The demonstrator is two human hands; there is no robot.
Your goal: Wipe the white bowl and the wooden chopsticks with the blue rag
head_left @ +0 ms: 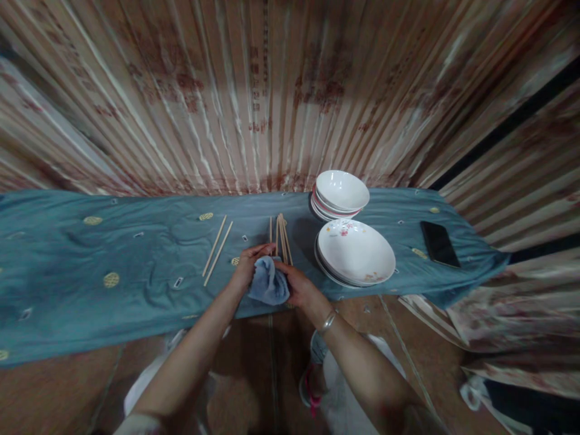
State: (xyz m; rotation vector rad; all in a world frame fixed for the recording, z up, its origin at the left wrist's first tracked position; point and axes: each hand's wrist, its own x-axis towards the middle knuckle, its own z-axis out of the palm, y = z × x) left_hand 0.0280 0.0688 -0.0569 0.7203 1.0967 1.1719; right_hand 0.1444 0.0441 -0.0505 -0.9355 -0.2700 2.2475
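A crumpled blue cloth [268,285] is bunched between my two hands near the front edge of the covered table. My left hand [247,267] is closed on the cloth's left side, its fingers reaching over the top. On the other side my right hand [299,287], with a silver bracelet at the wrist, grips the cloth too. Just beyond my fingers lies a bunch of several wooden chopsticks [283,235], their near ends partly hidden. One thin chopstick [270,228] points away from my left fingertips; whether I hold it is unclear. Two separate chopsticks [218,251] rest left of my hands.
A stack of patterned white plates [356,252] stands right of my hands, with stacked white bowls [342,190] behind it. Farther right lies a black phone [439,243]. A teal cloth [149,260] covers the long table, and pleated curtains [290,90] hang behind it.
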